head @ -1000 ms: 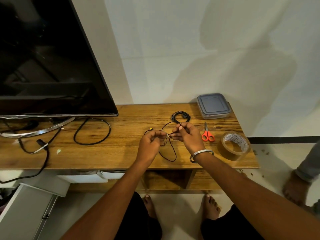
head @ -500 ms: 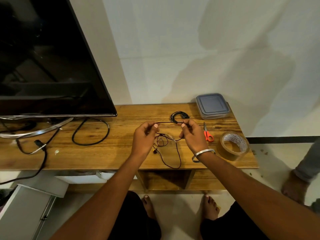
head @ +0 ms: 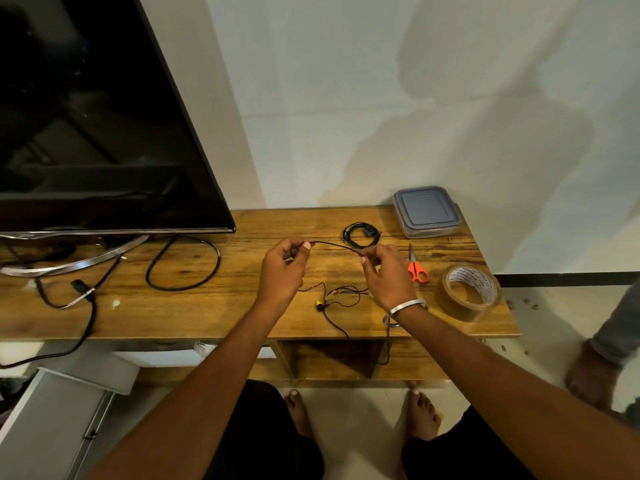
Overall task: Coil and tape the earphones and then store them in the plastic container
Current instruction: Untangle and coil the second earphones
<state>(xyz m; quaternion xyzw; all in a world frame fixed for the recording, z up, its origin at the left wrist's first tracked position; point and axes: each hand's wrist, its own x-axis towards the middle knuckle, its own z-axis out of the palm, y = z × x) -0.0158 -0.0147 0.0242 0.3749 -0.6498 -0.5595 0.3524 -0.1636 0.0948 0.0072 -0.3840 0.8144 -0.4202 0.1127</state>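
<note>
Fingertips of the left hand [head: 282, 270] pinch one end of the thin black earphone cord [head: 334, 244], thumb and forefinger closed on what looks like a dark earbud, though it is too small to be sure. The right hand [head: 388, 275] nips the same cord between thumb and forefinger, so a short span runs taut between the two hands above the long wooden table [head: 214, 306]. The rest of the cord trails loose on the wood at 6 o'clock from the hands, with a small yellow piece in it, and one strand hangs over the front edge.

Judging from this, coiling has barely begun: the cord is being straightened. Next comes winding the slack into loops, which calls for one hand to anchor and the other to feed.

Both wrists are raised, palms down, forearms converging. A second black coiled cable [head: 360, 233] lies at 12 o'clock, the lidded grey plastic container [head: 427, 211] at 1 o'clock, orange-handled scissors [head: 415, 268] and a roll of brown tape [head: 469, 292] at 3.
</note>
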